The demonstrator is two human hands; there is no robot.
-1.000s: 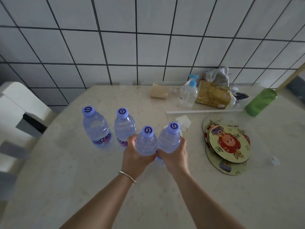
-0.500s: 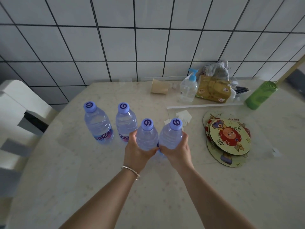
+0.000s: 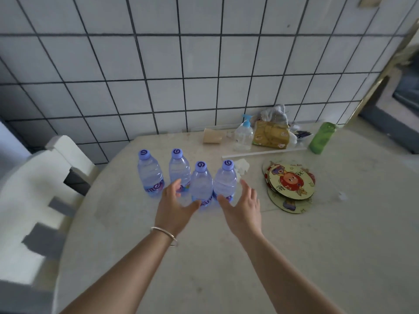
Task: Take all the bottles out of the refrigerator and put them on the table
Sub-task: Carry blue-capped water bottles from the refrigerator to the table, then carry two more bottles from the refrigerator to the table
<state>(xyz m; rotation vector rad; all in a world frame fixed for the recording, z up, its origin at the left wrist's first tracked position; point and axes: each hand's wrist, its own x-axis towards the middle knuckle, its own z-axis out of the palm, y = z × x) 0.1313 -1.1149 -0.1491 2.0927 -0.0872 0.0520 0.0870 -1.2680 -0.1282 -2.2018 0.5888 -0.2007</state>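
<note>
Worktop (image 3: 283,257) is seen bearing four bottles (image 3: 201,184) upright, close together near its left edge. Left hand (image 3: 175,206) and right hand (image 3: 242,206) are held just beside the front pair, each grip spread apart, nothing held. Placing step judged done; refrigerator trip called for next, if bottles remain.

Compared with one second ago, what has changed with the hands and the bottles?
Both hands let go: the left hand and right hand opened and drew back from the two near bottles, which stand on the table. The two far bottles stayed put.
</note>
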